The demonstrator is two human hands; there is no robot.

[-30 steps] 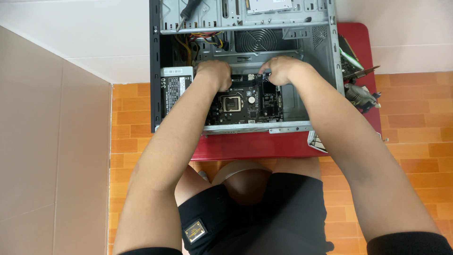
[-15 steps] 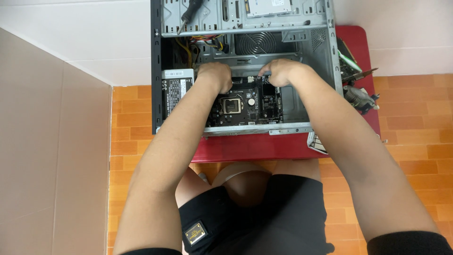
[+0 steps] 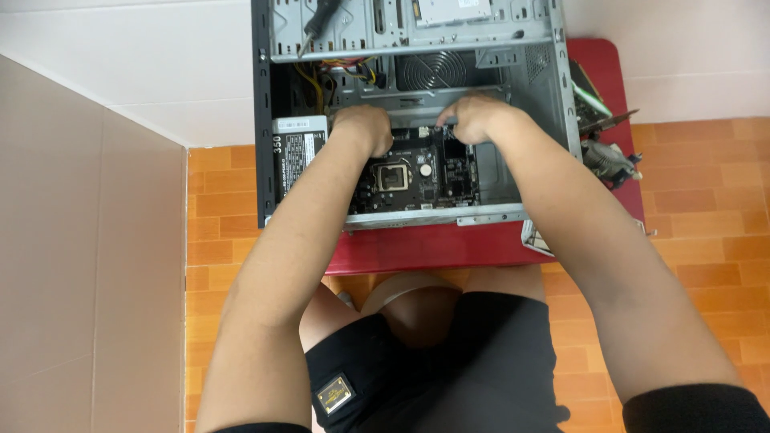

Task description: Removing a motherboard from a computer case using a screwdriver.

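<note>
1. Nearest the viewer, the person's bent knee and black shorts (image 3: 449,369) sit over the orange tiled floor (image 3: 698,208), on the near side of the computer case.
2. A red table (image 3: 433,244) carries the computer case (image 3: 269,120), which lies on its side with the open face up.
3. Inside the case, the dark motherboard (image 3: 413,180) lies flat near the case's near wall. Its long axis runs left to right, and its square processor socket faces up.
4. To the left of the motherboard in the case sits the power supply (image 3: 293,156).
5. The left hand (image 3: 365,128) rests curled at the motherboard's far left edge; what it grips, I cannot tell.
6. The right hand (image 3: 473,116) presses its fingers at the far right edge; its grip is hidden too.
7. Beyond the hands lie the round fan grille (image 3: 429,70) and yellow cables (image 3: 317,80).
8. Right of the case, loose expansion cards (image 3: 605,132) lie at the table's edge.
</note>
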